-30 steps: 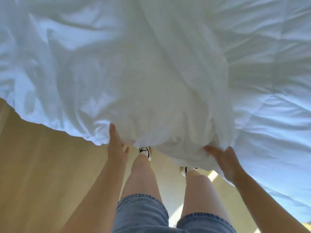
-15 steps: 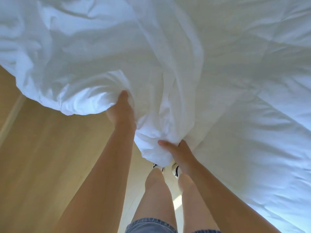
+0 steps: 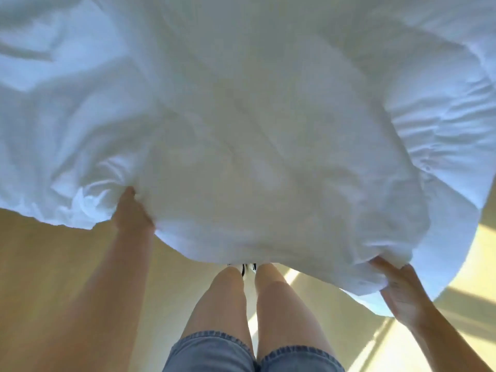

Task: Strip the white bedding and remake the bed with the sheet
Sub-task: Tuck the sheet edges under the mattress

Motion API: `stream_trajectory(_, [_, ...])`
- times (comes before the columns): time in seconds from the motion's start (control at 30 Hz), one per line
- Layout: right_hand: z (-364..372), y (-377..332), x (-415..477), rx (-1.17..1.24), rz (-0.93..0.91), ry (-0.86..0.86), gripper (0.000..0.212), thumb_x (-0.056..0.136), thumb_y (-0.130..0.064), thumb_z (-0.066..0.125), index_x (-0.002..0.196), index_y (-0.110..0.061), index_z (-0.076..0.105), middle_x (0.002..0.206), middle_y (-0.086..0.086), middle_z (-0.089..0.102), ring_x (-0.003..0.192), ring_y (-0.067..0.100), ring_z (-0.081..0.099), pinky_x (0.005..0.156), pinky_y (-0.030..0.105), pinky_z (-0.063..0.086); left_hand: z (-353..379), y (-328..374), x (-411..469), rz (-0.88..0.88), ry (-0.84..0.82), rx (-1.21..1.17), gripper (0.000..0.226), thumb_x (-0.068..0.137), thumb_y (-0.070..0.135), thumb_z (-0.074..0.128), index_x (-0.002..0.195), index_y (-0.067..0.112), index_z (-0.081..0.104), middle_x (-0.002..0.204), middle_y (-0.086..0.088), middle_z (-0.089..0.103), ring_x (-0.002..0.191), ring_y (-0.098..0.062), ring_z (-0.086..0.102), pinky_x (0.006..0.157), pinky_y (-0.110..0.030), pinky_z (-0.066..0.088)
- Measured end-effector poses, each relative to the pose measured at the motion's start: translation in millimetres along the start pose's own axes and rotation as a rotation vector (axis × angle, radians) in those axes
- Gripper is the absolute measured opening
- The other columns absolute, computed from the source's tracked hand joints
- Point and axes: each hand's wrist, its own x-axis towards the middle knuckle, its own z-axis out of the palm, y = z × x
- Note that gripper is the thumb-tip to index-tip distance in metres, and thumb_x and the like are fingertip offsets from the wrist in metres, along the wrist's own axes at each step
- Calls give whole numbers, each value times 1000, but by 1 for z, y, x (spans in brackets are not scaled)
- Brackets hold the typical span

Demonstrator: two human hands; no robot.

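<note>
Fingers of the left hand are mostly buried in cloth, so only one digit shows, pressed up against a bunched fold; whether the hidden fingers are spread or closed cannot be told, though the fabric gathers tightly around them as in a grip. On the other side, the right hand pinches the cloth edge, with its thumb laid across the top of a thick rolled fold and the other fingers curling in beneath it, partly hidden. Both hands hold the near edge of the white bedding, well apart from each other, the left higher in the view than the right. That bedding is a large, soft, wrinkled sheet of white fabric that fills the whole upper part of the view and sags in a broad curve between the two hands. Bare forearms reach up from the lower corners. Between them, seen from above, are two bare legs in frayed denim shorts. Only a sliver of the shoes shows, just under the hanging edge of the bedding. Below everything lies a pale wooden floor, crossed on the right by bright stripes of sunlight.
</note>
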Motion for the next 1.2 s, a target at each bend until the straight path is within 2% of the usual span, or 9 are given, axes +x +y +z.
stream_trajectory(0.23, [13, 24, 37, 244, 91, -84, 6, 71, -14, 71, 74, -17, 75, 75, 4, 71, 72, 19, 70, 79, 41, 51, -19, -70, -12, 118, 160, 495, 50, 95, 36, 53, 132, 3, 48, 110, -2, 55, 90, -17, 56, 78, -23, 45])
stream_trajectory(0.4, [-8, -38, 48, 572, 63, -304, 70, 42, -64, 84, 97, -20, 77, 100, 8, 73, 95, 27, 69, 82, 49, 55, 35, -40, -79, 519, 274, 915, 72, 90, 26, 59, 144, -3, 21, 145, -23, 29, 135, -37, 27, 110, -37, 20])
stream_trajectory(0.5, [21, -84, 59, 636, -9, -290, 51, 67, -62, 63, 97, -23, 77, 100, 4, 73, 93, 23, 70, 74, 41, 58, 123, -53, -158, 881, -252, 1190, 67, 92, 49, 49, 136, -1, 42, 137, -21, 47, 128, -33, 41, 108, -39, 30])
stream_trajectory(0.6, [38, -112, 59, 491, 31, -455, 31, 76, -45, 63, 90, -23, 78, 94, 4, 74, 85, 19, 71, 68, 33, 58, 229, -76, -230, 589, -663, 1386, 99, 63, 89, 34, 115, 7, 53, 109, -12, 61, 96, -30, 61, 79, -42, 53])
stream_trajectory(0.7, [22, -111, 47, -93, -120, -699, 22, 70, -31, 73, 90, -41, 75, 91, -13, 74, 85, 4, 69, 67, 18, 54, 291, -102, -261, 409, -716, 1751, 71, 65, 79, 56, 96, 16, 54, 93, -11, 62, 79, -29, 66, 64, -33, 55])
stream_trajectory(0.8, [-10, -98, 28, -457, -119, -726, 50, 56, -52, 78, 103, -40, 68, 102, -21, 70, 96, -4, 65, 84, 25, 53, 303, -134, -246, 693, -468, 2269, 24, 93, 21, 51, 104, 3, 61, 118, -14, 62, 108, -30, 61, 90, -36, 50])
stream_trajectory(0.97, [-21, -108, 18, -672, -177, -730, 69, 56, -69, 63, 118, -40, 57, 107, -18, 67, 100, 0, 62, 88, 27, 51, 260, -129, -204, 975, 189, 2694, 48, 93, 28, 42, 137, 9, 41, 137, -10, 44, 127, -24, 41, 103, -32, 34])
stream_trajectory(1.07, [-7, -116, 17, -867, -274, -801, 71, 67, -65, 57, 132, -41, 41, 114, -16, 63, 106, 7, 58, 88, 24, 47, 244, -92, -188, 1086, 522, 2589, 62, 96, 30, 31, 149, 3, 11, 147, -21, 17, 137, -38, 21, 105, -48, 31])
stream_trajectory(1.2, [-2, -121, 23, -786, -287, -747, 63, 68, -63, 57, 126, -45, 44, 112, -22, 63, 103, -1, 58, 90, 25, 48, 236, -35, -185, 854, 382, 2010, 69, 96, 16, 41, 148, -1, -1, 148, -29, 18, 133, -42, 32, 97, -48, 42])
